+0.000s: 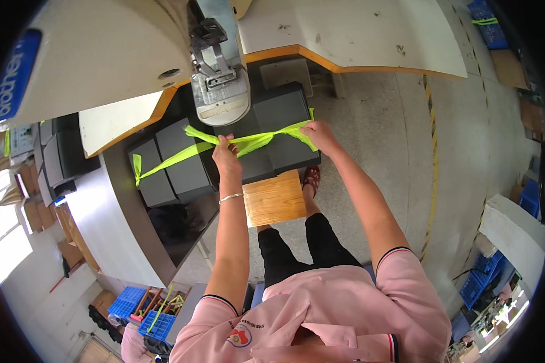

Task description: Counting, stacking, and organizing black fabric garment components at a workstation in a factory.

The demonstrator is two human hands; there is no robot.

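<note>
A neon yellow-green strap [257, 141] runs across the dark machine bed [284, 130] under the grey sewing head [219, 91]. My left hand [225, 155] pinches the strap near the middle, just below the head. Further right, my right hand [320, 135] grips the strap's right end at the bed's edge. The strap's free left part [166, 162] trails over dark blocks to the left. The needle area is hidden behind the head.
A large cream machine body [103, 54] fills the upper left. A wooden board [275, 198] sits below the bed. White table tops [357, 36] lie beyond; blue crates [127, 302] stand on the floor at lower left and right.
</note>
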